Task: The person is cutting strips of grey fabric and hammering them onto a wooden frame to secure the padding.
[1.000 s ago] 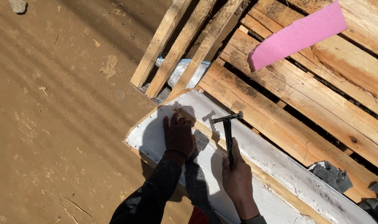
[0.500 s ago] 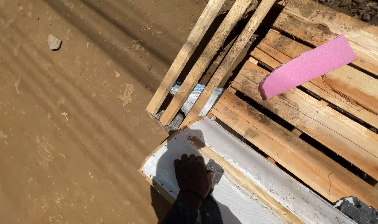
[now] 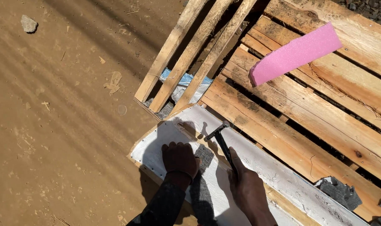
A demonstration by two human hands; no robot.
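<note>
Head view, looking straight down in hard sunlight. A long white fabric-covered wooden frame (image 3: 278, 175) lies on the brown dirt ground (image 3: 61, 125), its far edge against a weathered wooden slat pallet (image 3: 316, 121). The white covering is stretched flat over the frame; a strip of bare wood shows along the middle, and a row of small dark tacks runs along the near left edge. The surface looks dusty and slightly scuffed, and the person's shadow falls across the left end.

The left hand (image 3: 180, 159) rests palm down on the white cover near the left corner, fingers curled and pressed together, knuckles up, beside a small grey patch of cloth (image 3: 205, 157). A dark sleeve covers the forearm.

The right hand (image 3: 249, 190) is wrapped around the handle of a slim black metal hammer (image 3: 222, 140), fingers closed tight on the grip. The hammer head sits just above the frame's upper edge; contact cannot be told.

A flat pink foam strip (image 3: 295, 54) lies on the pallet slats, well apart. Three loose wooden laths (image 3: 190, 54) lean across the pallet's left end. A grey stone (image 3: 28, 24) lies on the dirt, far left.
</note>
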